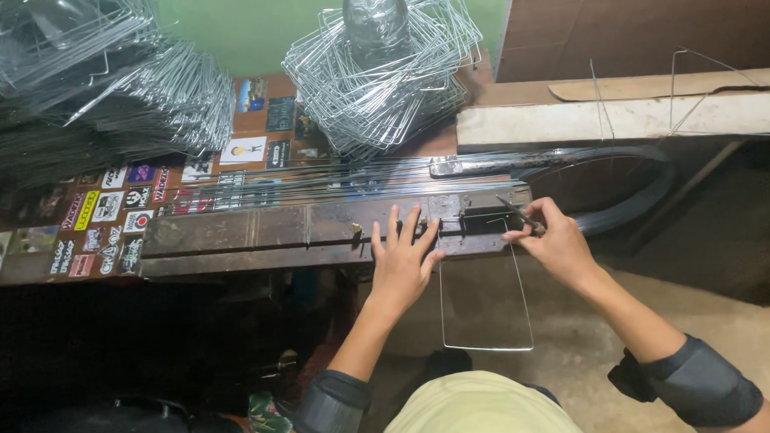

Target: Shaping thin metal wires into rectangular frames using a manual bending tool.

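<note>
The left hand (402,261) lies flat, fingers spread, on the metal bending jig (316,231); beside it, the right hand (555,242) pinches what seems a lever handle (518,214), a bent wire frame (486,306) hanging below both.

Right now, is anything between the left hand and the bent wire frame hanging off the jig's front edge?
Nothing visible. The left hand lies flat on the metal bending jig, and the wire frame hangs just to its right. The right hand grips a lever handle on the frame's other side.
</note>
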